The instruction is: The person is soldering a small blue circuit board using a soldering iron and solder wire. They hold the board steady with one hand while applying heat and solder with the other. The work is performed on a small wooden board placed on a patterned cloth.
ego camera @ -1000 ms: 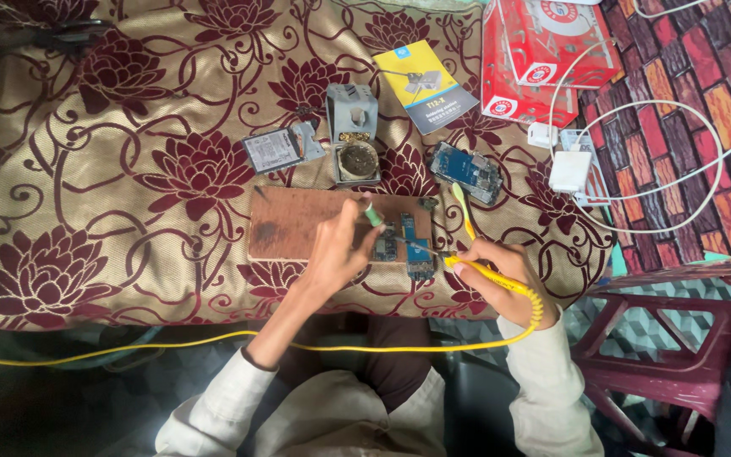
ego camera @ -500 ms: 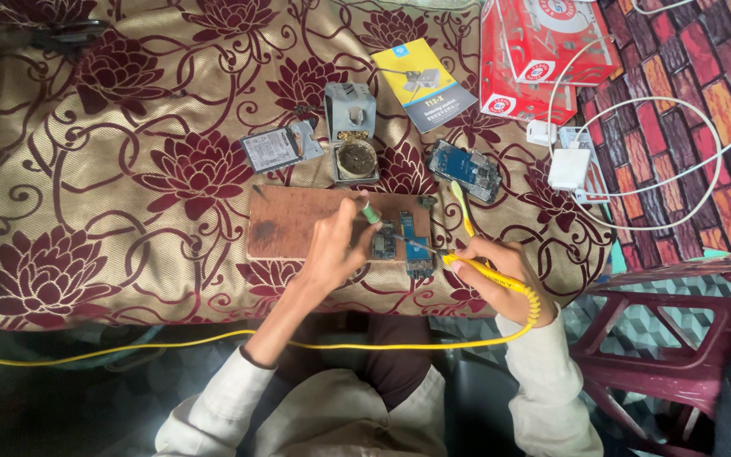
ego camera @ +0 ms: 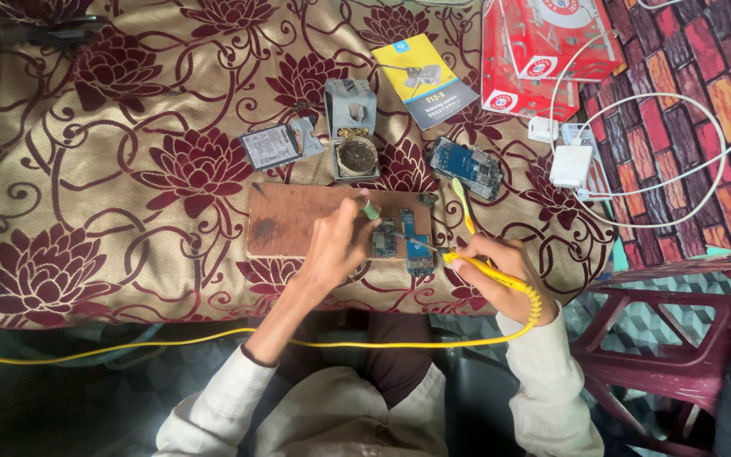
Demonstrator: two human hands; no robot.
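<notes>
Left hand [ego camera: 336, 245] pinching green-tipped tool [ego camera: 369, 208] over circuit board [ego camera: 387, 241]; right hand [ego camera: 492, 267] at 3 o'clock gripping yellow soldering iron [ego camera: 488, 272]. Board light, fragile; looks best held by edges.

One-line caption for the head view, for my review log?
Right hand holds a yellow soldering iron to a small circuit board on a wooden board; left hand steadies it.

Blue circuit board [ego camera: 399, 237] on wooden board [ego camera: 298, 220]
</notes>
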